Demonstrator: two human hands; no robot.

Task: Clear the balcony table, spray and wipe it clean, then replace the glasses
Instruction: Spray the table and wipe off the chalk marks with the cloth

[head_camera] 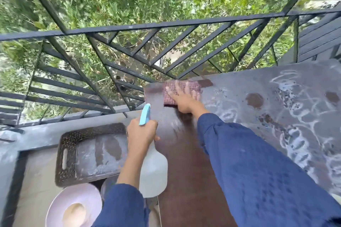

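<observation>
The brown balcony table (pixel 188 171) runs from the bottom centre to the right; its left strip looks dark and wiped, while its right part carries white dusty swirls and dark spots. My right hand (pixel 181 98) presses a reddish checked cloth (pixel 171 97) flat on the table's far left corner, fingers spread. My left hand (pixel 141 134) grips the neck of a white spray bottle (pixel 154 173) with a light blue trigger head (pixel 145 114), held over the table's left edge. No glasses are in view.
A dark perforated tray (pixel 68 155) with a dusty, streaked bottom lies on the floor left of the table. A pale bowl (pixel 60 206) sits below it. The black metal railing (pixel 129 27) runs along the far side, with greenery beyond.
</observation>
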